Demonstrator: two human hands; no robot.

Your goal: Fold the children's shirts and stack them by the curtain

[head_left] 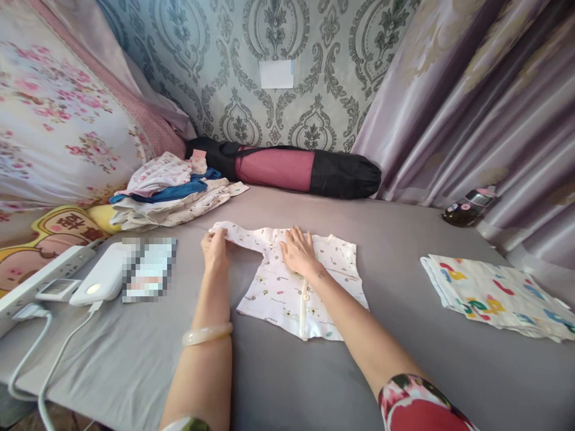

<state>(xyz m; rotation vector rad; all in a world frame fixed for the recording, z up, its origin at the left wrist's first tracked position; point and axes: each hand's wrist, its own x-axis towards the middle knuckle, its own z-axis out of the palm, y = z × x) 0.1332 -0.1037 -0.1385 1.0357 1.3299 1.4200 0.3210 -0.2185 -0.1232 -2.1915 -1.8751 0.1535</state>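
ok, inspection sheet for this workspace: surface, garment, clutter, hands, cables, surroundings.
Surface: gray sheet, lightly creased.
Garment: small printed shirt spread out, one sleeve stretched toward the left.
Clutter: clothes pile back left; power strip, power bank and a pixelated rectangle left; folded printed cloth and pink-topped bottle right.
Hands: left hand pinches the sleeve end; right hand lies flat on the shirt.
Cables: white charging cable at the power bank; white plug and cord beside the strip.
Surroundings: damask wallpaper, purple curtain, floral curtain.
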